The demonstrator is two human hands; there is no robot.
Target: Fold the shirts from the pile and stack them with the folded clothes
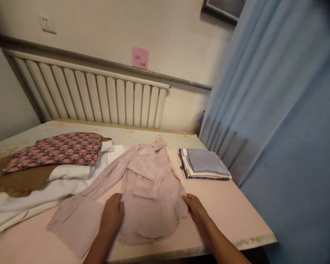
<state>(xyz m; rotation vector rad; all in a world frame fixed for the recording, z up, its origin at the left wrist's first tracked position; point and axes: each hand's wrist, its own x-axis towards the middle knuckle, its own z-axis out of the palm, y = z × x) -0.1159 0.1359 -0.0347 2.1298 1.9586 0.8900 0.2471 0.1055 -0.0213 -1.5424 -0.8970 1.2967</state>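
A pale pink long-sleeved shirt (150, 209) lies spread on the table, its collar pointing away from me. One long sleeve (107, 176) stretches out to the lower left and ends in a wide flat part. My left hand (112, 212) is closed at the shirt's left side edge, fingertips on the cloth. At the opposite side my right hand (194, 207) pinches the shirt's right edge between thumb and fingers, near where the other sleeve lies along the body.
Loosely heaped clothes, with a patterned red garment (71, 148) over brown and white ones, lie to the left. A folded stack (207, 163) sits at the right. A blue curtain (291, 146) hangs beside the table; a radiator (99, 97) stands behind it.
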